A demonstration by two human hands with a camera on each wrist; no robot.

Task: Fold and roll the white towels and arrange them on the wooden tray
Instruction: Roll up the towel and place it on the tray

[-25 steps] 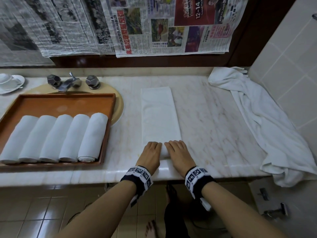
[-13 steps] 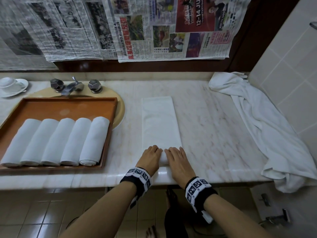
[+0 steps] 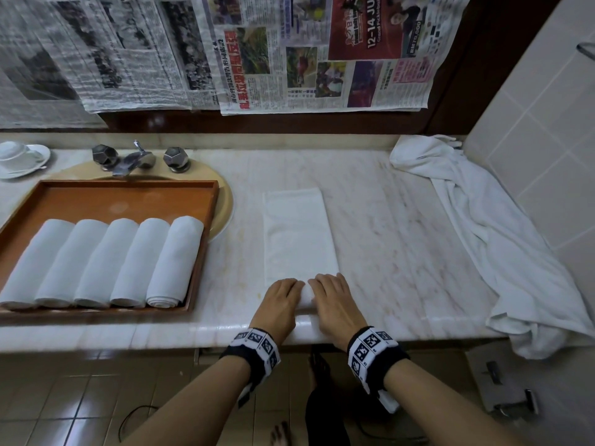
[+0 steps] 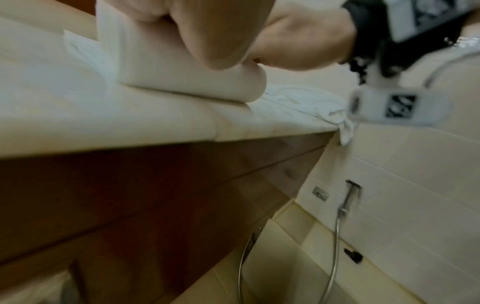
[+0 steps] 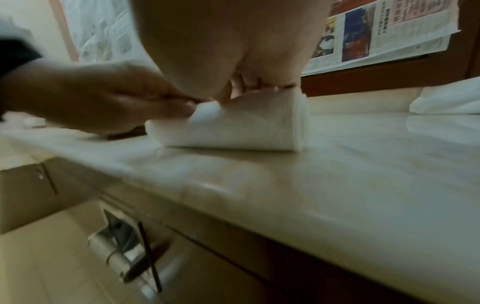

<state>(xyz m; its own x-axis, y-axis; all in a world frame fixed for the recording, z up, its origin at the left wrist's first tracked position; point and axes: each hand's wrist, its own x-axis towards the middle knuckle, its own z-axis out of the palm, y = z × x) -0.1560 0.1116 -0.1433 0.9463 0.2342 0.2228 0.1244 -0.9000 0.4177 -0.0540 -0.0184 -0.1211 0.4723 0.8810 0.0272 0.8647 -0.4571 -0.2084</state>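
A white towel folded into a long strip lies on the marble counter, running away from me. Its near end is rolled up into a short roll. My left hand and right hand sit side by side on this roll, fingers curled over its top. The left wrist view shows the roll thick under my palm. To the left, the wooden tray holds several rolled white towels in a row along its near side.
A loose white towel lies crumpled along the tiled right wall and hangs over the counter's front edge. The tray lies over a sink with a tap. A cup and saucer stand far left. Newspapers cover the back wall.
Both hands have turned the roll away from me, so the roll is thicker and the flat part of the strip is shorter. The tray and loose towel have not moved.
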